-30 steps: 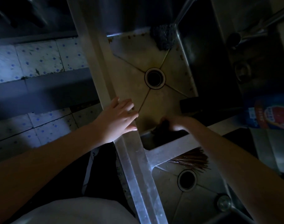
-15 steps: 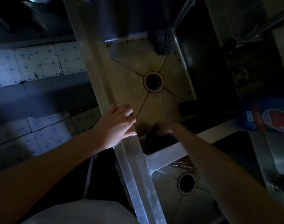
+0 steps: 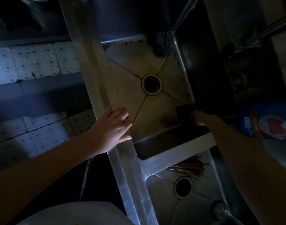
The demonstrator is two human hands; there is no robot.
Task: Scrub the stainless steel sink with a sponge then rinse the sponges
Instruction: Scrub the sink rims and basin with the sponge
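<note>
The stainless steel sink (image 3: 139,65) lies below me, stained, with a round drain (image 3: 151,84) in its middle. My left hand (image 3: 113,129) rests flat on the sink's front rim, fingers straight and reaching over the edge. Low in the basin's near right corner, my right hand (image 3: 202,118) has its fingers curled at a dark rectangular sponge (image 3: 183,111); the dim light hides the grip itself. A dark steel-wool scourer (image 3: 161,44) sits in the far corner of the basin.
A second basin (image 3: 163,197) with its own drain (image 3: 183,187) adjoins on the near right, and a bundle of thin brown sticks (image 3: 189,166) lies in it. A blue packet (image 3: 269,125) stands right of the sink. Tap pipes (image 3: 256,36) cross the upper right. Tiled floor (image 3: 33,62) lies left.
My right hand has moved from the basin's near wall to the right, up to the dark sponge in the corner. My left hand stays on the rim.
</note>
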